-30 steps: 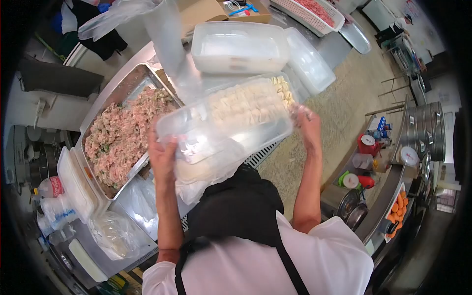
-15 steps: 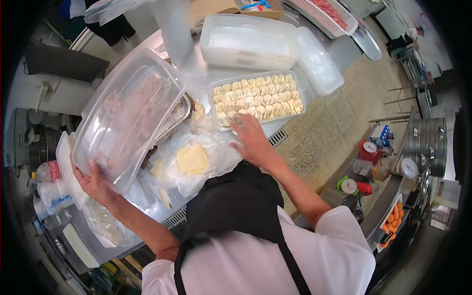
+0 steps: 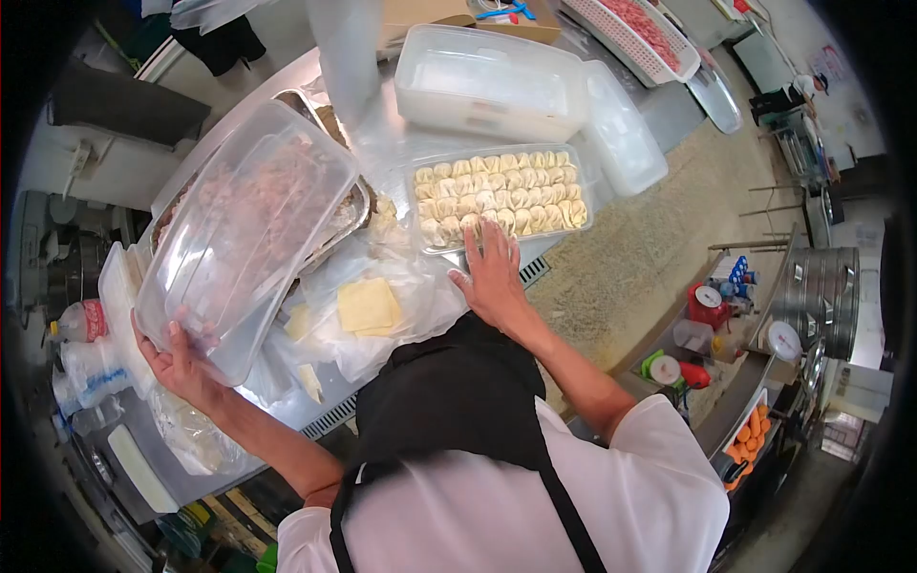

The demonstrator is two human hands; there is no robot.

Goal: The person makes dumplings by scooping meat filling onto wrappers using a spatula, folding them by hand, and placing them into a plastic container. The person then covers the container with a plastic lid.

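Note:
My left hand (image 3: 179, 363) grips the lower left edge of a clear plastic container (image 3: 222, 301), which is held tilted above a metal tray (image 3: 363, 202). Brownish-pink minced filling shows through the plastic. My right hand (image 3: 494, 279) is open with fingers apart, its fingertips over the front row of folded dumplings (image 3: 501, 186). Whether they touch the dumplings I cannot tell. The dumplings stand in several rows in a clear plastic tray (image 3: 420, 244). Between my hands, square yellow dumpling wrappers (image 3: 368, 306) lie stacked on a plastic bag (image 3: 420, 325).
Translucent plastic boxes (image 3: 492, 81) stand behind the dumplings, with another translucent piece (image 3: 621, 134) beside them. A pink basket (image 3: 635, 38) of minced meat is farther back. Bottles (image 3: 81, 323) and bagged items stand at the left. A shelf at right holds scales (image 3: 707, 304) and carrots (image 3: 752, 435).
My right hand has shifted slightly, its fingers now spread forward over the front dumplings. The clear container in my left hand has moved a little lower and left, exposing the tray's far end.

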